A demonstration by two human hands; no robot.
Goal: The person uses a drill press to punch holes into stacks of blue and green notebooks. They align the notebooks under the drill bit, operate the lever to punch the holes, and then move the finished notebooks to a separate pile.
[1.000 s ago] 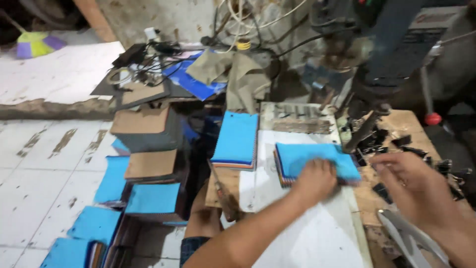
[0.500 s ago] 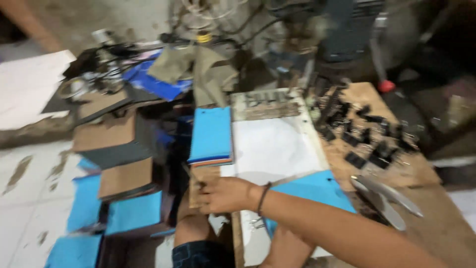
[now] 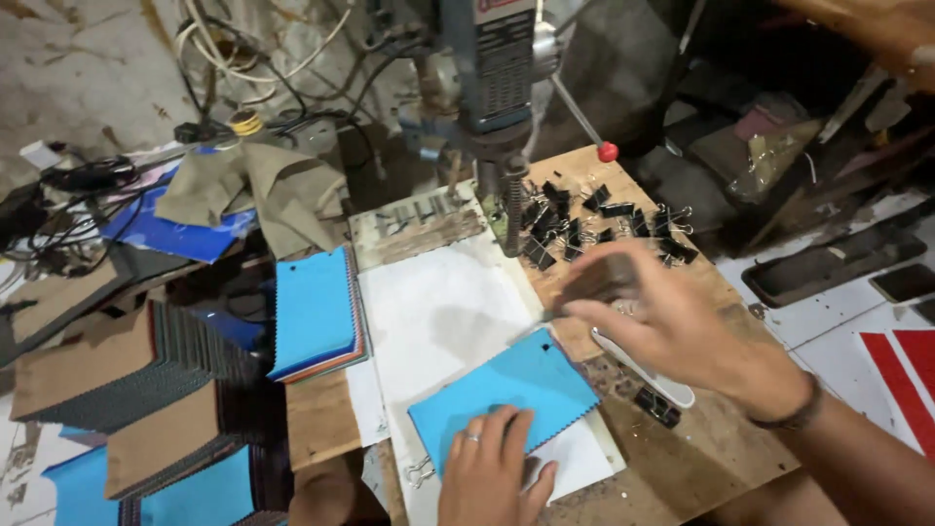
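On the bench [image 3: 701,458], under the drill press [image 3: 502,68] | blue swatch stack [image 3: 502,394] laid on white sheet [image 3: 438,312], pinned flat by left hand [image 3: 492,472] | right hand [image 3: 672,326] open, fingers spread, above binder clips [image 3: 604,219] | one punched hole seen in the stack; clipping judged undone | finished blue stack [image 3: 314,310] set aside at left.

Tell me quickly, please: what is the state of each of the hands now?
Left hand: open, pressing flat on the blue pinked-edge fabric swatch stack.
Right hand: fingers partly curled above the wooden board; whether it holds anything cannot be told.
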